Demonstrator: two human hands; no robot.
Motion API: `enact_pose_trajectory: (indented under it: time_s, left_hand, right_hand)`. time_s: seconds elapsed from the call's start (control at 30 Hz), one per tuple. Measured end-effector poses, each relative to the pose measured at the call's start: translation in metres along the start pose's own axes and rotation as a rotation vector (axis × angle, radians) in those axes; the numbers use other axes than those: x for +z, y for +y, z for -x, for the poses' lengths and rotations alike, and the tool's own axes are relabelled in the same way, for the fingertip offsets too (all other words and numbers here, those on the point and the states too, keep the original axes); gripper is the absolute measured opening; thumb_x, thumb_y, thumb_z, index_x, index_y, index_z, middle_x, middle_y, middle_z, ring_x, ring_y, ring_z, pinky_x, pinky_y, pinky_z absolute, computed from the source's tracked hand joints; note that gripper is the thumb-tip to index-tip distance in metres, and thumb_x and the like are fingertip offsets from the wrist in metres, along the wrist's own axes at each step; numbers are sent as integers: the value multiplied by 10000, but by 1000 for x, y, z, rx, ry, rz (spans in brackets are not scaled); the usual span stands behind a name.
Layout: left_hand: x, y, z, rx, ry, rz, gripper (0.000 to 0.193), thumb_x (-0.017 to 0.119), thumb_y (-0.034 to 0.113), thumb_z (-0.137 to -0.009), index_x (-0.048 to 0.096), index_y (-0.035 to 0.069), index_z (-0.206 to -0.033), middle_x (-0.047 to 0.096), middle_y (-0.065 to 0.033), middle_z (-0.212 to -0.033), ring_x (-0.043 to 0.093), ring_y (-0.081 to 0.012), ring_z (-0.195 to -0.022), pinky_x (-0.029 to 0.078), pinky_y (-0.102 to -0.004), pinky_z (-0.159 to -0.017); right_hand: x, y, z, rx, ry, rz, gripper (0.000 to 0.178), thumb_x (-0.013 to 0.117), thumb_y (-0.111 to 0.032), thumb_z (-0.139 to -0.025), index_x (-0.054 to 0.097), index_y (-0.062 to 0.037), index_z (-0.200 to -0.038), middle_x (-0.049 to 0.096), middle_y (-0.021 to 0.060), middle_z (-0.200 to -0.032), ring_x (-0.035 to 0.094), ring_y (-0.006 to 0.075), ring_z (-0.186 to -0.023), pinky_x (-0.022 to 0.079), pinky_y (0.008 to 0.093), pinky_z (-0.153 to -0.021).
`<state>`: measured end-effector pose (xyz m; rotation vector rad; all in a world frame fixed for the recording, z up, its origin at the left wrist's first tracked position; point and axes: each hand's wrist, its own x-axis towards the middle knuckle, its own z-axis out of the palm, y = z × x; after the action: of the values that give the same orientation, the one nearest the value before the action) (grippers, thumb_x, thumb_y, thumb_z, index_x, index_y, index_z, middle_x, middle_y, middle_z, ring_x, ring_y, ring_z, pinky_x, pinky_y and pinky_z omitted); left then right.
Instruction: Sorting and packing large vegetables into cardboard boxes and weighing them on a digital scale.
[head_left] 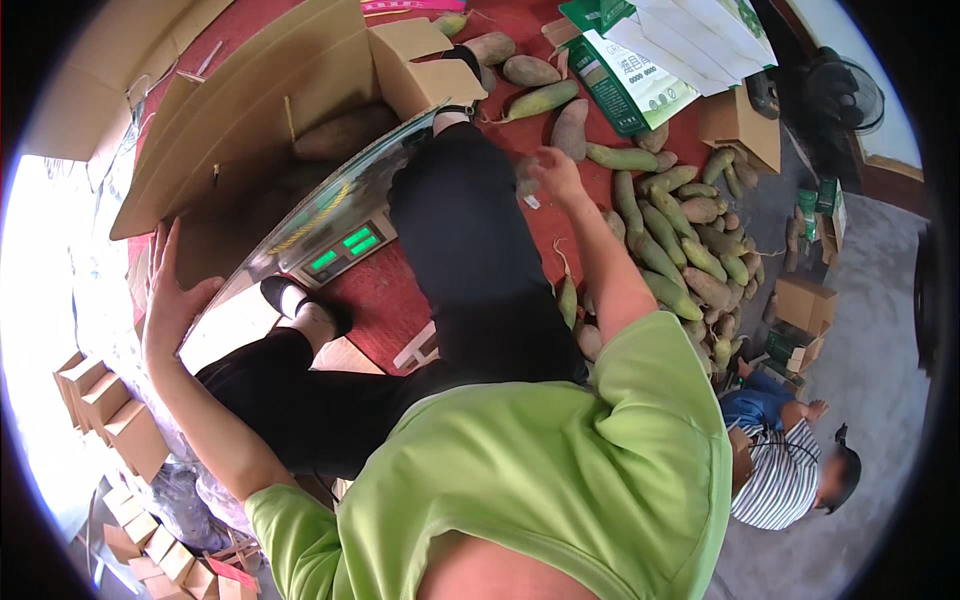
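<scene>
A large open cardboard box (260, 110) stands at the left by a scale (345, 247) with green lit displays. Inside the box lies a brownish root vegetable (347, 132); its deeper part is dark. My left hand (175, 285) rests at the box's near left edge, fingers spread and thumb apart. On the other side of my knee, my right hand (556, 178) is low over the red carpet with its fingers bent. A small greyish, blurred thing (526, 178) shows at its fingertips. Close by lie a pinkish-brown root (570, 130) and a long green radish (622, 157).
A heap of green and brownish roots (690, 245) covers the carpet (365, 320) at right. Green-and-white packaging (640, 75) lies on a carton (742, 128) behind. Small cartons (110, 405) stand at left. A fan (845, 90) and a seated person (785, 460) are at right.
</scene>
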<state>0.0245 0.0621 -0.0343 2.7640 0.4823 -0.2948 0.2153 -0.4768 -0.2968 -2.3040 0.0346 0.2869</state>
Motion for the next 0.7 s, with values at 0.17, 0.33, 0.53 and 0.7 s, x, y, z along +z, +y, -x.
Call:
enact_pose_trajectory:
  time_s: [0.17, 0.33, 0.53, 0.7]
  left_hand:
    - [-12, 2, 25, -88, 20, 104, 964, 784, 87, -607, 326, 158, -1453, 223, -160, -1527, 188, -307, -1420, 206, -411, -1141]
    - [-12, 12, 13, -69, 14, 85, 974, 787, 87, -586, 334, 139, -1447, 225, -164, -1525, 157, -307, -1428, 168, -412, -1152]
    - [-16, 5, 25, -109, -1, 9, 1018, 818, 215, -575, 311, 164, -1456, 199, -130, -1538, 123, -314, -1433, 111, -487, -1157]
    - [-15, 10, 19, -123, -30, -11, 1053, 830, 275, -571, 286, 181, -1467, 161, -114, -1552, 84, -250, -1446, 69, -541, -1144]
  right_hand:
    - [39, -19, 25, 704, -32, -227, 829, 804, -299, -678, 378, -105, -1363, 538, 133, -1243, 578, 281, -1064, 509, 481, -810]
    - [60, 42, 11, 981, 9, -472, 1050, 832, -332, -665, 165, -149, -1455, 305, 118, -1445, 465, 362, -1193, 455, 641, -827]
    - [78, -23, -3, 1158, 126, -414, 1039, 870, -287, -620, 229, -106, -1418, 463, 136, -1301, 501, 350, -1117, 449, 562, -872]
    - [96, -15, -40, 779, 129, -332, 1011, 870, -262, -616, 259, -87, -1401, 474, 136, -1282, 502, 335, -1115, 449, 532, -885]
